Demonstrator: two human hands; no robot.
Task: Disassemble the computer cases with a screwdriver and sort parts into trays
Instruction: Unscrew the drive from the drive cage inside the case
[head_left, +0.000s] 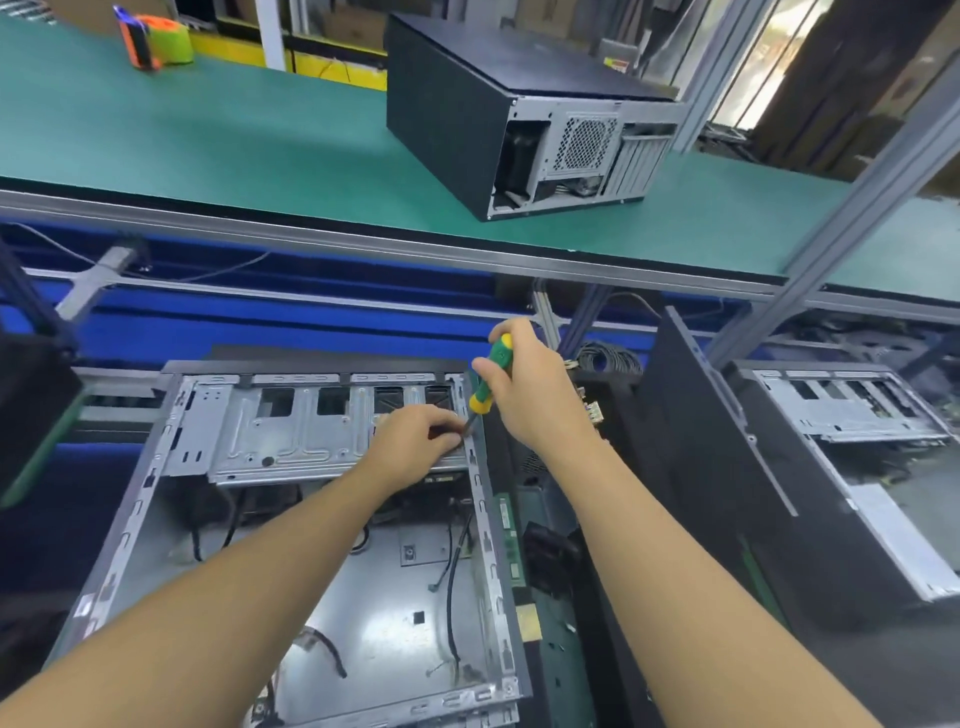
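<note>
An open computer case (156, 525) lies flat in front of me, its bare metal floor crossed by loose black cables. A silver drive cage (291, 436) spans its far end. My right hand (530, 395) grips a green and yellow screwdriver (488, 379), tilted, with its tip down at the cage's right end by the case wall. My left hand (415, 441) rests on the cage right beside the tip, its fingertips pinching the dark shaft there. The screw itself is hidden by my fingers.
A closed black case (467, 98) stands on the green conveyor (208, 145) above. An orange and green tape dispenser (150, 41) sits far left on it. A black side panel (691, 467) leans at the right, with another open case (852, 415) beyond it. Boards and parts (540, 566) lie between.
</note>
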